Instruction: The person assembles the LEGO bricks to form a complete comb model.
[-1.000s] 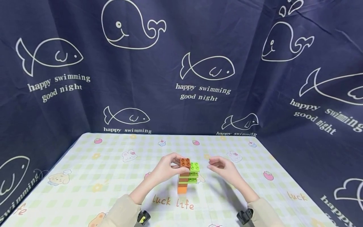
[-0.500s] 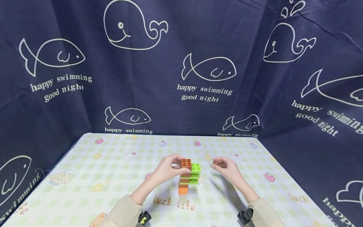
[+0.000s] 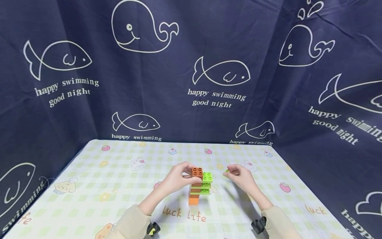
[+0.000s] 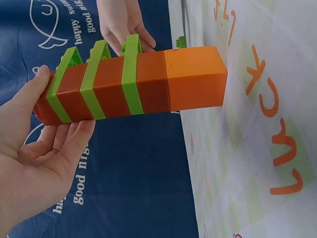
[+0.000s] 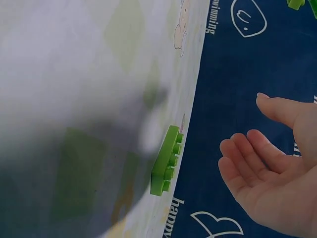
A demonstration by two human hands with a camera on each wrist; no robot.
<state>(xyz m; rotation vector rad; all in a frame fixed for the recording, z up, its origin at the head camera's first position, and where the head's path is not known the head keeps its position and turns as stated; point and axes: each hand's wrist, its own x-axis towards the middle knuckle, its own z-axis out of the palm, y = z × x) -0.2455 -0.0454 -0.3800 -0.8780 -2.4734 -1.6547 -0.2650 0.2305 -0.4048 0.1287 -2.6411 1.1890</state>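
My left hand point(image 3: 179, 176) grips the top brown brick point(image 3: 197, 172) of an upright toy brick tower. An orange brick point(image 4: 195, 77) forms its base, at the tabletop. Above it, brown bricks point(image 4: 108, 79) alternate with thin green bricks point(image 4: 131, 82) that jut out to the right in the head view. My right hand point(image 3: 240, 174) hovers to the right of the tower, fingers loosely curved and thumb apart. Nothing sits between those fingers in the right wrist view. Beyond them, a loose green brick point(image 5: 166, 163) with studs lies on the table; mostly hidden in the head view.
A pale checked cloth point(image 3: 125, 199) with cartoon prints and lettering covers the table. Dark blue curtains point(image 3: 167, 83) with white fish and whale drawings surround it at the back and sides. Each wrist wears a small black camera point(image 3: 259, 225).
My right hand has shifted slightly right, away from the tower, and a bit of green brick now shows past its fingertips. My left hand keeps its grip. The head view has drifted slightly.
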